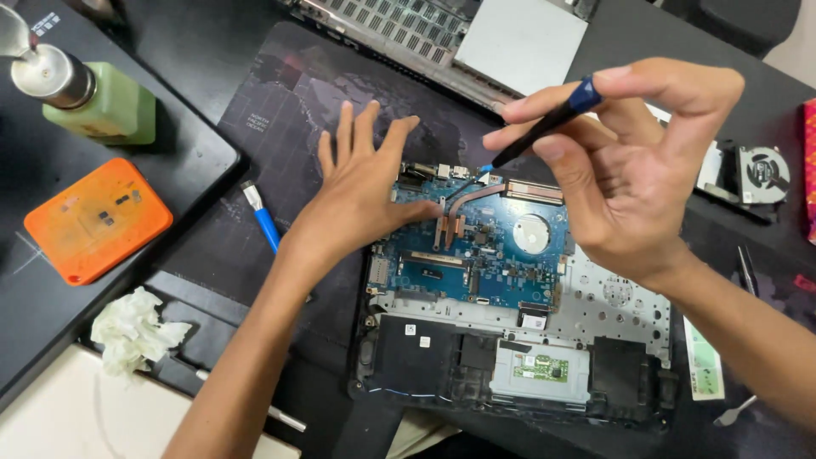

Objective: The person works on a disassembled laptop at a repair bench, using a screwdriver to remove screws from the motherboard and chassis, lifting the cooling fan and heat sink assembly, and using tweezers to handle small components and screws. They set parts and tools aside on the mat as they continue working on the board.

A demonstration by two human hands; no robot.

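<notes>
Head view: opened laptop point(510, 340) lies on dark mat point(280, 110) on worktop, blue circuit board point(476, 255) exposed. Left hand point(365, 183) flat, fingers spread, grasping nothing, pressing left edge of board. Right hand point(629, 161) pinches black-and-blue tool point(544, 127), tip touching board's top edge near copper pipe point(476, 200). Blue brush point(262, 217) just left of left wrist. Orange case point(98, 219), green bottle point(106, 98), crumpled tissue point(132, 330) far left. Small fan point(762, 174) far right.

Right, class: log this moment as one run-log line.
left hand: flat on motherboard | right hand: holds screwdriver, tip at board's top edge | laptop: open
</notes>
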